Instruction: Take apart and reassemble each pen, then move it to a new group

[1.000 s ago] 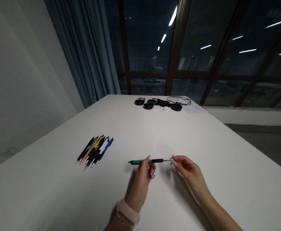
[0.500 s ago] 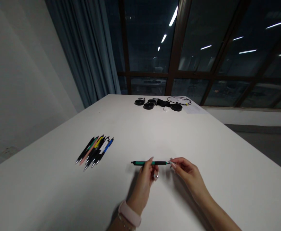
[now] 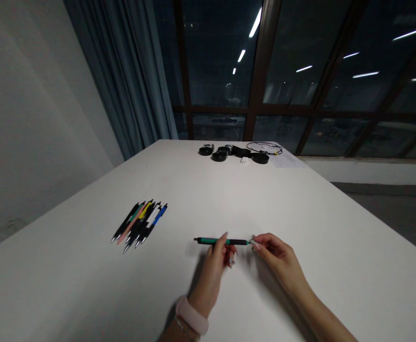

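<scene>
Shifted rightward with the left hand (image 3: 215,266) since the frame one second earlier, the green-and-black pen (image 3: 208,241) now meets the fingertips of the right hand (image 3: 281,254), and the thin rod then exposed between barrel and fingertips no longer shows. Pen position: nearly level, above the near part of the white counter (image 3: 246,199). Left hand: thumb and fingers closed about the barrel near its middle, presumably to steady it while both ends stay accessible. Right hand: thumb and fingertips pinching the pen at its tip end; whether a separate small part is also held is hidden. This opposed grip probably keeps barrel and tip in line. To the left, well apart from both hands, loose pens (image 3: 140,225) lie bunched roughly parallel, a placement that seems to keep them out of the working area. Black round items (image 3: 260,158) and a coiled cable (image 3: 282,150) stand near the far edge. White surface extends between these and the hands; the counter's right edge runs obliquely, well beyond the right hand, apparently allowing sideways movement.
</scene>
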### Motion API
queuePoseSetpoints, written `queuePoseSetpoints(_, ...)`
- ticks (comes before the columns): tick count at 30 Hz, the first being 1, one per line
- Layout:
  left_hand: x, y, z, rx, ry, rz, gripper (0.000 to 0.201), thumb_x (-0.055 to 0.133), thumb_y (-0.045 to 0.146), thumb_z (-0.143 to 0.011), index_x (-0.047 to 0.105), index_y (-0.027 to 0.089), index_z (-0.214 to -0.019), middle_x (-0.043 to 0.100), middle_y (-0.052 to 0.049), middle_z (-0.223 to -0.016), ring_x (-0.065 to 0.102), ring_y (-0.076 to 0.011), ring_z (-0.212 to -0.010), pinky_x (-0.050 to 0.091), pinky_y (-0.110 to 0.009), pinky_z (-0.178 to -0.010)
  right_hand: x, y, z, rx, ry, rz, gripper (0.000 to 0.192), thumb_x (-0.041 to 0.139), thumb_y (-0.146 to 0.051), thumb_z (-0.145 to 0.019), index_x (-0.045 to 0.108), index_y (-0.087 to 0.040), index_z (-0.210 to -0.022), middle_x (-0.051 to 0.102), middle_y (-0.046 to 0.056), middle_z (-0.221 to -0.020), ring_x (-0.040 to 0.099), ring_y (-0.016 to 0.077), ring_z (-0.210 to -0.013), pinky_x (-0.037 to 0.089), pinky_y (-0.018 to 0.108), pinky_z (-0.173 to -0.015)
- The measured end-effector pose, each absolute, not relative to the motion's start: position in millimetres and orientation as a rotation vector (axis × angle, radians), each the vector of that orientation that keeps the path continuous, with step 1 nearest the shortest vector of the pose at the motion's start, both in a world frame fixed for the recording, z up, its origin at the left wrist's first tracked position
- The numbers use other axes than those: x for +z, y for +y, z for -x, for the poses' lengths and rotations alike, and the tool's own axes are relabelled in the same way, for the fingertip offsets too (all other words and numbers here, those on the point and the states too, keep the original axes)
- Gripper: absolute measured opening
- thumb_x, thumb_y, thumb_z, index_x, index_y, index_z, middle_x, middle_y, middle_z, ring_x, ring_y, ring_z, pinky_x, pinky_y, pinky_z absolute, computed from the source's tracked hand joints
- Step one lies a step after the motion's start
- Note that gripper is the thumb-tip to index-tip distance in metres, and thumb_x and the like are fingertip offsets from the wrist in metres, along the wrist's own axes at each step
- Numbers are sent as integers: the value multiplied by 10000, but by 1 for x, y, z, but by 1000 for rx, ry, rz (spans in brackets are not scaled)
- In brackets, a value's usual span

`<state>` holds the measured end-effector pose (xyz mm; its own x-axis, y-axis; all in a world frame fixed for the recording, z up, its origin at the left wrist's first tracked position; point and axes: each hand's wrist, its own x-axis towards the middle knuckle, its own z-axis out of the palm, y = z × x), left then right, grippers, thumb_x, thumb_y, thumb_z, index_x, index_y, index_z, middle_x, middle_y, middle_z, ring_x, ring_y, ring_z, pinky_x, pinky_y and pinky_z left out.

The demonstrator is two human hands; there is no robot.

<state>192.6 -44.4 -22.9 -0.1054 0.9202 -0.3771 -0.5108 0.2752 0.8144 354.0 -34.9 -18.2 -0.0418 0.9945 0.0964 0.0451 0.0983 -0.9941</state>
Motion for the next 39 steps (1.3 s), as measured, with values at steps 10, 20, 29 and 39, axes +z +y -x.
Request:
queuePoseSetpoints(10, -22, -46, -197, 1285, 1147, -582, 541, 710, 702, -535, 597, 173, -554, 568, 1, -539, 464, -109, -485, 336, -260, -501, -13, -37, -343, 1239, -1123, 1173, 446, 836, -583, -562, 678, -178, -666, 611, 8, -607, 489, 137, -578, 385, 261, -554)
queuePoseSetpoints(20, -39, -48, -197, 1285, 1182, -691, 554, 646, 741, -613, 567, 198, -533, 540, -1, -515, 453, -129, -485, 345, -272, -515, -22, -44, -337, 1228, -1322, 1229, 553, 653, -707, -716, 530, -200, -531, 463, -33, -496, 386, 118, -500, 310, 258, -506)
queuePoseSetpoints(29, -43, -58, -192, 1293, 1332, -944, 560, 544, 732, -771, 612, 210, -577, 575, -25, -558, 496, -168, -549, 355, -282, -560, -32, -43, -329, 1274, -1408, 1311, 632, 454, -797, -789, 434, -228, -515, 370, -49, -471, 344, 123, -473, 292, 269, -498)
queuePoseSetpoints(39, -34, -55, -195, 1349, 1349, -801, 567, 585, 747, -717, 558, 224, -498, 494, -4, -496, 441, -156, -512, 332, -283, -555, -15, -47, -339, 1359, -1473, 1123, 553, 559, -718, -799, 537, -208, -587, 541, -8, -566, 511, 154, -577, 412, 268, -598)
